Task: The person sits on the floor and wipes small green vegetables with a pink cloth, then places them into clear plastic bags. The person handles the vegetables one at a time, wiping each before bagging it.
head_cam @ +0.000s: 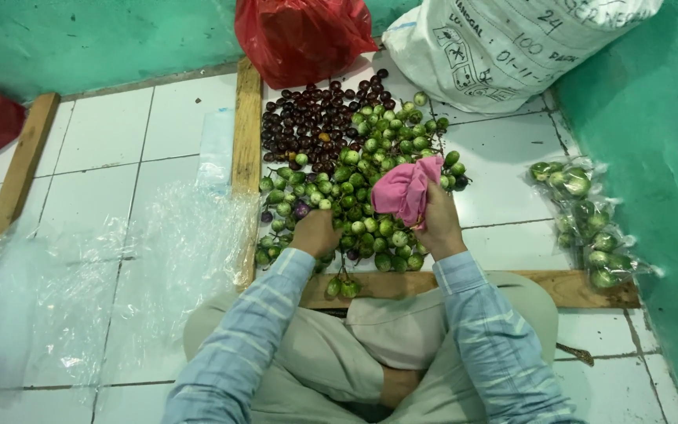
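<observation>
Clear plastic sheeting (96,290) lies left. The left hand (314,233) rests closed among the small green eggplants (370,188), apparently gathering some, though its grip is hidden. The right hand (438,228) clutches a pink cloth (408,188); wiping seems underway, needing another fruit lifted.

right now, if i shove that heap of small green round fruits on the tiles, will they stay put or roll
The green fruits look round and smooth, so they would probably roll across the glossy tiled floor. The wooden strip near the left hand might stop some. They seem firm, so likely not fragile.
</observation>
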